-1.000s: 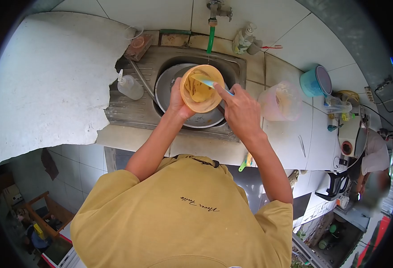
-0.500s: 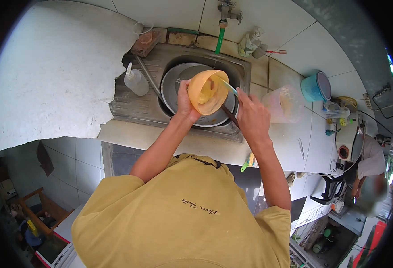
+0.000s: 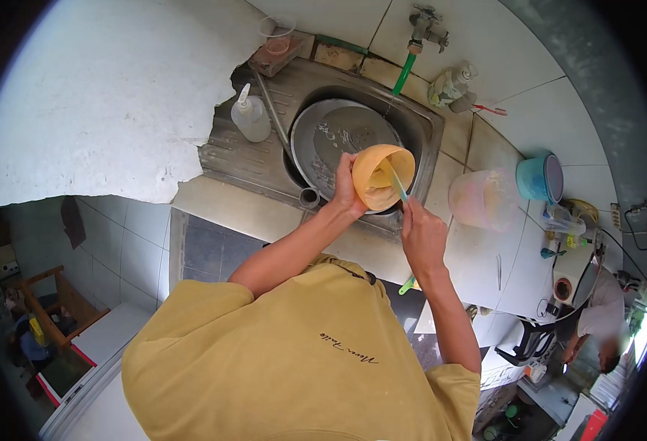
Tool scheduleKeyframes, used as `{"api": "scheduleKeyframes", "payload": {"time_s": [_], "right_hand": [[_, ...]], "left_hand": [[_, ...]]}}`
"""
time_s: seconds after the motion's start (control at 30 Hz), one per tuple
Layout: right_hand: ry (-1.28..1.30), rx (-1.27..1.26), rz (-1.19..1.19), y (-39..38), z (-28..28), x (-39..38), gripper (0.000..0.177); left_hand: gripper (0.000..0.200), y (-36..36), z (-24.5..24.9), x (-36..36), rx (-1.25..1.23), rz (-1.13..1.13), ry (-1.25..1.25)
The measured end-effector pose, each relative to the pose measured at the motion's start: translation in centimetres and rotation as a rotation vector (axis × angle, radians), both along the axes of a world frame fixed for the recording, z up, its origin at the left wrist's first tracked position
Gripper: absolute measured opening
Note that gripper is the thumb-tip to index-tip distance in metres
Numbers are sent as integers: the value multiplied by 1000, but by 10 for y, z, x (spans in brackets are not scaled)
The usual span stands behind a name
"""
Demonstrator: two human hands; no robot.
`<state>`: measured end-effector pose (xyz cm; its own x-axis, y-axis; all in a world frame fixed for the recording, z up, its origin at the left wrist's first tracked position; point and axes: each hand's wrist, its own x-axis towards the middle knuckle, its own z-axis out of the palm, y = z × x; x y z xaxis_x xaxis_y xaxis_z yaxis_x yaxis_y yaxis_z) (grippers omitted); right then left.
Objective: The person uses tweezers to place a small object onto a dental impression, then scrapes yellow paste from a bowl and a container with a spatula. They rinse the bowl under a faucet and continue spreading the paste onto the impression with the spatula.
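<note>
My left hand [image 3: 347, 184] grips an orange bowl [image 3: 365, 175] by its side, tilted so its inside faces to the right. Yellowish matter clings to the inside of the bowl. In my right hand [image 3: 423, 237] is a pale blue-green utensil [image 3: 398, 187], its far end inside the bowl; its full shape is partly hidden. Both hands are over the near right edge of the sink [image 3: 428, 140]. Behind the bowl a large round metal pan [image 3: 323, 140] sits in the basin with some water in it. A thin stream falls from the green hose [image 3: 405, 74] on the tap.
A pump bottle [image 3: 251, 119] stands on the drainboard. To the right are a pinkish translucent container [image 3: 477, 198] and a teal tub [image 3: 535, 179]. Another bottle [image 3: 452, 84] stands behind the sink. A person [image 3: 602, 316] is at the far right.
The view has shifted, and the bowl and both hands now appear further right and lower. More of the pan shows. The dark handle seen beneath the bowl earlier no longer shows.
</note>
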<state>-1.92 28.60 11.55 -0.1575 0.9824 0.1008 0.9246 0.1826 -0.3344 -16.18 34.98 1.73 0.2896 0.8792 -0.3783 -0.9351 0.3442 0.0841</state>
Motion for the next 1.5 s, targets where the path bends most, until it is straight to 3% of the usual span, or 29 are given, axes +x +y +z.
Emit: {"api": "scheduleKeyframes", "payload": {"time_s": [0.13, 0.27, 0.4, 0.53, 0.6, 0.67, 0.73, 0.8, 0.83, 0.87, 0.93, 0.97, 1.03, 1.07, 1.13, 1.17, 1.3, 1.37, 1.43, 1.5], "right_hand": [[129, -121, 97, -10, 5, -13, 11], [-114, -58, -6, 13, -4, -1, 10], [-2, -114, 197, -7, -1, -14, 11], [-58, -61, 51, 15, 9, 0, 6], [-4, -72, 44, 11, 26, -7, 13], [4, 105, 85, 15, 33, -7, 12], [-58, 123, 15, 23, 9, 11, 14], [100, 94, -13, 21, -27, 24, 15], [215, -113, -46, 11, -33, 18, 15], [215, -112, -43, 3, -36, 10, 15], [1075, -993, -429, -8, -32, -7, 22], [1078, -994, -433, -3, -26, -6, 22], [1378, -1080, -425, 9, -10, -4, 24], [1382, -1077, -429, 14, -6, -2, 24], [322, -25, -58, 21, 2, 2, 28], [152, -164, -63, 20, 14, 1, 33], [107, -204, 13, 29, 41, 5, 35], [361, 52, -61, 51, 54, 23, 39], [678, 41, -167, 81, 34, 37, 40], [966, -148, -217, 124, -32, 47, 34]], "left_hand": [[47, 1, 2, -2, 25, -46, 41], [51, -2, -8, 3, -64, -64, 61], [42, 5, -3, -4, -62, -49, 50], [44, 1, -2, -2, -64, -70, 88], [45, 0, -2, -1, 24, -74, 82], [47, 3, -1, -4, 15, -76, 54], [49, 7, 6, -8, 6, -72, 22], [49, 13, 17, -11, 56, -49, 68], [48, 14, 20, -9, 85, -2, 96], [48, 15, 19, -9, 87, 1, 97], [48, 12, 12, -8, 137, -13, 242], [48, 13, 5, -9, 135, -17, 243], [49, 13, -7, -12, 106, -72, 161], [49, 13, -8, -10, 107, -77, 162], [51, 12, 9, -2, -99, -60, 91], [51, 9, 20, 2, -130, -43, 110], [47, 8, 19, 3, -139, 19, -118], [46, 7, 26, -7, -115, 41, -188], [44, 6, 35, -21, -73, 58, -248], [45, 2, 51, -34, -82, 84, -194]]}}
